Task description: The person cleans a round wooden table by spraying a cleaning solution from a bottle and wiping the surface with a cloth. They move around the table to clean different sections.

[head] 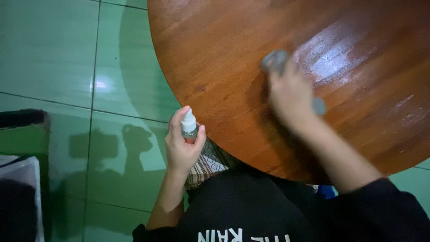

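1. Wooden round tabletop (215, 58) has a wet, shiny patch up near the far right, and your right hand (291, 96) is pressed flat on a grey cloth (274, 60) just beside that patch. The hand is blurred, so I can't tell exactly how the fingers sit, but it looks closed down over the cloth. If you leave that film sitting, my guess is it dries streaky or dulls the finish.

2. Your left hand (182, 145) is wrapped around a small spray bottle (189, 127) with a white nozzle, held off the tabletop's near edge over the green tiled floor (67, 54). Thumb and fingers are curled round it. A wet palm could let it slip, and a drop onto tile may crack it.

3. Can't tell which way the nozzle points. A stray squeeze could mist your black sleeve (380, 201) or the patterned fabric (207, 163) on your lap.

4. Overspray landing on glossy tiles would probably make a slick spot right by your seat.

5. Part of the cloth pokes out past your wrist; it might bunch up and leave missed strips.
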